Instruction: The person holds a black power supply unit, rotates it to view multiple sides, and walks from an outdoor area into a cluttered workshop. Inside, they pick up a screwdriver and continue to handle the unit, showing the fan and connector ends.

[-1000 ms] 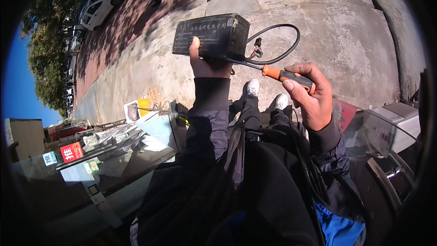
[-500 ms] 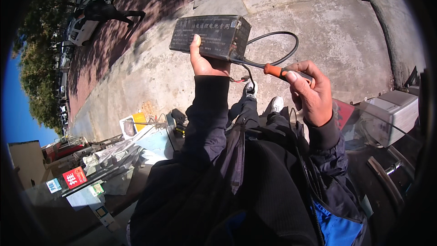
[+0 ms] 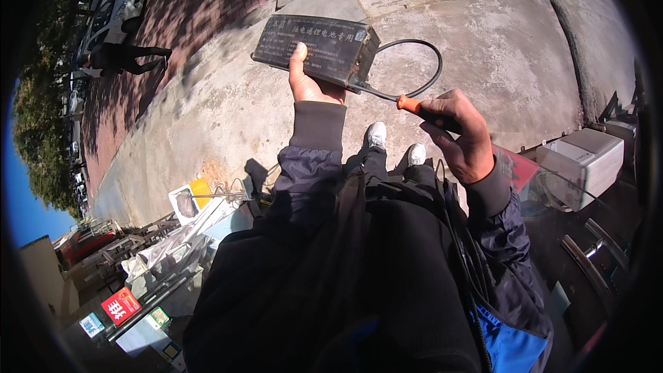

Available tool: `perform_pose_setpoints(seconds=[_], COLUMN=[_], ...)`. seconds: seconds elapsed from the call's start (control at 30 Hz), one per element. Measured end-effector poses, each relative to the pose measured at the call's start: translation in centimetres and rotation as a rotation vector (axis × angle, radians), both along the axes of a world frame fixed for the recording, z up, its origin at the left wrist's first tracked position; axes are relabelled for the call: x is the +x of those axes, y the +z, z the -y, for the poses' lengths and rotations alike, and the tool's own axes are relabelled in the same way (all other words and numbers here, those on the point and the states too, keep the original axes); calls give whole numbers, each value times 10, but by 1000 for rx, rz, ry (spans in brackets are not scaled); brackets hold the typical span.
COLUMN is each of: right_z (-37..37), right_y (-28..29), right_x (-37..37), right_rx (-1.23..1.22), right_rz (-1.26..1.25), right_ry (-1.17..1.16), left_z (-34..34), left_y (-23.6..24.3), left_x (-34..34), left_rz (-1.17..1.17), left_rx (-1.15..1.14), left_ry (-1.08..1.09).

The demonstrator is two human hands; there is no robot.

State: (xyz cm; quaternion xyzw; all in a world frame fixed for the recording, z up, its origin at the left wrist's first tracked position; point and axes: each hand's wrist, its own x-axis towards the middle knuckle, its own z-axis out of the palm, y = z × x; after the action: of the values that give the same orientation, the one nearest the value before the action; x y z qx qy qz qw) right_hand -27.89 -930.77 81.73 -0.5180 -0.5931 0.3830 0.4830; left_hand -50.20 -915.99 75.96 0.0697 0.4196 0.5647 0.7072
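Note:
My left hand (image 3: 314,86) grips a black box-shaped battery charger (image 3: 314,48) from below, its thumb lying on the printed face. A black cable (image 3: 440,62) makes a loop off the charger's right end. In my right hand (image 3: 464,135) is a screwdriver (image 3: 411,105) with an orange and black handle, its orange end toward the charger. Between that handle and the charger, a dark line runs close along the cable; I cannot tell the screwdriver's shaft from the cable there. Fingers of the right hand are wrapped round the handle.
Concrete paving (image 3: 483,48) spreads beyond my white shoes (image 3: 376,135). At right stands a silvery box (image 3: 583,159); at lower left are papers and a red sign (image 3: 120,305). Another person (image 3: 124,57) walks by a white car (image 3: 114,21) at upper left.
Both hands shift slightly left in view with the charger and screwdriver, and the charger tilts a little. A short red-ended lead under the charger no longer shows. The distant person appears farther left and lower.

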Motion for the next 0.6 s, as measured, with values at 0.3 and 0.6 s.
perform_pose_setpoints(seconds=[0.3,0.6], right_z=[-23,-26], right_y=[1,-36], right_x=[22,79], right_rx=[-654,-859], right_rz=[-727,-1267], right_ry=[-154,-103], left_z=[-51,-88], left_y=[-7,-53], left_x=[43,121], left_rz=[-4,-20], left_rx=[53,14], left_ry=[-162,-292])
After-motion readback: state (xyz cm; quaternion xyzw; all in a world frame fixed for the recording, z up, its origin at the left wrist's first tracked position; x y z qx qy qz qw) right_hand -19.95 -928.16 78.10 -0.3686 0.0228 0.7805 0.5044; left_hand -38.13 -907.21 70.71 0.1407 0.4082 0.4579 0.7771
